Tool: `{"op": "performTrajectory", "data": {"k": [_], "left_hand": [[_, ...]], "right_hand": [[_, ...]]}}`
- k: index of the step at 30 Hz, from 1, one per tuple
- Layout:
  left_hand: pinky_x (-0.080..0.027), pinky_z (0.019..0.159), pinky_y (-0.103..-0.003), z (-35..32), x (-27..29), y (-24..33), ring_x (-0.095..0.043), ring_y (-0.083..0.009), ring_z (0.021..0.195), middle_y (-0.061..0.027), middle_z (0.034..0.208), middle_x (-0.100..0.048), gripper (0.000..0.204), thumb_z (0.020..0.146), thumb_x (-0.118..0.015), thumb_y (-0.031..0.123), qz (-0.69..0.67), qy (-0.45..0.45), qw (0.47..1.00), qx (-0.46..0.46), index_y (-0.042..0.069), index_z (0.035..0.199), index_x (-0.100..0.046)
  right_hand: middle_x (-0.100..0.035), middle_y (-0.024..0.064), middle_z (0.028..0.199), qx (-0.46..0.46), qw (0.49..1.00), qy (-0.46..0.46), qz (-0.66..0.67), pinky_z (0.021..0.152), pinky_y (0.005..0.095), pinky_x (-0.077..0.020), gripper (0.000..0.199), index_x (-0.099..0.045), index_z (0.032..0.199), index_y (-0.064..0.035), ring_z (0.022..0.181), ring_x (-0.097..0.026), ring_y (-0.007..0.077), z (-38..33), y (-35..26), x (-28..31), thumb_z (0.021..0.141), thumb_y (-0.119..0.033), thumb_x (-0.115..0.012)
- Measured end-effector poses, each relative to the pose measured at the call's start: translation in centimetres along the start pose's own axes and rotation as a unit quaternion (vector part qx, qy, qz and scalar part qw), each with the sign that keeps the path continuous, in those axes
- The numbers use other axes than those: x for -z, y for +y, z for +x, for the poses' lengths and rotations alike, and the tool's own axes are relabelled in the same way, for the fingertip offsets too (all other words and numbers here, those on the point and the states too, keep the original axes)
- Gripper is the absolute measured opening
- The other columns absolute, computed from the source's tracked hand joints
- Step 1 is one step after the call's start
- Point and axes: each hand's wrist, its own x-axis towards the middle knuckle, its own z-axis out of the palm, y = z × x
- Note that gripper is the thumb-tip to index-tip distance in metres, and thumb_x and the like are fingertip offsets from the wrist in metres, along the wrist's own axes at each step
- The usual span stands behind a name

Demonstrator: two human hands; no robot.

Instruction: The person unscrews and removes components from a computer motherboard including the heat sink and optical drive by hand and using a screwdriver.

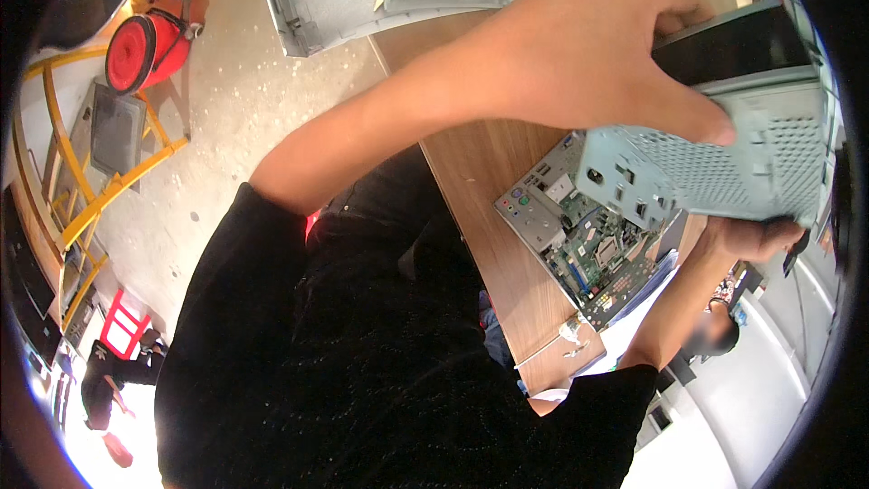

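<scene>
here hands (602, 50) (747, 239) hold perforated metal casing (756, 158): left spread wide, right curled.

Metal cage (765, 163) hides part of circuit board (602, 249); grey panel (326, 0) cut off

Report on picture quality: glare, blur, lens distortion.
Head view: the lower-left edge washes out to white; head view: the yellow frame bows along the fisheye rim, and the corners fall black; head view: the black shirt keeps little detail; head view: the left hand looks slightly soft, while holes in the metal casing can be made out.
</scene>
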Motion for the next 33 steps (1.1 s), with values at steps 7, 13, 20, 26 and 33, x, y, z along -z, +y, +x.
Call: {"op": "performTrajectory", "data": {"k": [7, 13, 20, 26, 33], "left_hand": [[-0.05, 0.06, -0.037, -2.4, -4.5, -1.1, -0.065, -0.0281, 0.063, -0.0089, 0.07, -0.065, 0.057, 0.058, -0.083, 0.045, 0.326, 0.359, 0.853, -0.192, 0.005, 0.096, -0.066], [-0.05, 0.056, -0.033, -5.1, -4.9, -2.3, -0.064, -0.0259, 0.066, -0.0078, 0.078, -0.065, 0.052, 0.056, -0.083, 0.029, 0.339, 0.322, 0.874, -0.134, 0.009, 0.1, -0.064], [-0.055, 0.071, -0.033, -7.4, -5.7, -3.9, -0.067, -0.0262, 0.091, -0.0125, 0.106, -0.066, 0.056, 0.06, -0.081, 0.027, 0.305, 0.268, 0.906, -0.118, 0.006, 0.109, -0.062], [-0.056, 0.077, -0.032, -8.0, -6.2, -4.4, -0.066, -0.0247, 0.101, -0.0129, 0.109, -0.067, 0.058, 0.061, -0.081, 0.027, 0.285, 0.253, 0.917, -0.116, 0.006, 0.112, -0.064], [-0.055, 0.078, -0.03, -7.7, -6.4, -3.6, -0.067, -0.0242, 0.1, -0.0126, 0.108, -0.068, 0.058, 0.061, -0.082, 0.027, 0.276, 0.257, 0.919, -0.111, 0.007, 0.113, -0.066]], "right_hand": [[-0.046, 0.0065, 0.139, -0.162, 0.972, -0.17, -0.006, 0.111, 0.0477, -0.0278, 0.061, -0.046, 0.135, -0.0121, 0.13, -0.04, 0.0258, 1.0, 3.1, -5.1, 0.091, -0.053, -0.052], [-0.032, 0.0186, 0.148, -0.442, 0.713, -0.38, 0.39, 0.111, 0.0562, -0.027, 0.058, -0.041, 0.139, -0.0205, 0.136, -0.032, 0.035, 3.0, 8.5, -4.6, 0.094, -0.056, -0.038], [-0.028, 0.0248, 0.148, -0.253, 0.903, -0.344, 0.052, 0.11, 0.0585, -0.0278, 0.078, -0.035, 0.142, -0.019, 0.136, -0.031, 0.0405, 0.1, 8.2, -5.2, 0.082, -0.068, -0.041], [-0.027, 0.0293, 0.146, -0.224, 0.917, -0.329, -0.001, 0.108, 0.0592, -0.0292, 0.101, -0.03, 0.145, -0.016, 0.134, -0.031, 0.0443, -0.4, 7.2, -4.6, 0.069, -0.08, -0.045], [-0.029, 0.0318, 0.144, -0.235, 0.842, -0.443, 0.198, 0.107, 0.0561, -0.0333, 0.111, -0.026, 0.145, -0.0097, 0.131, -0.036, 0.0462, 3.2, 8.5, -4.3, 0.067, -0.087, -0.041]]}}
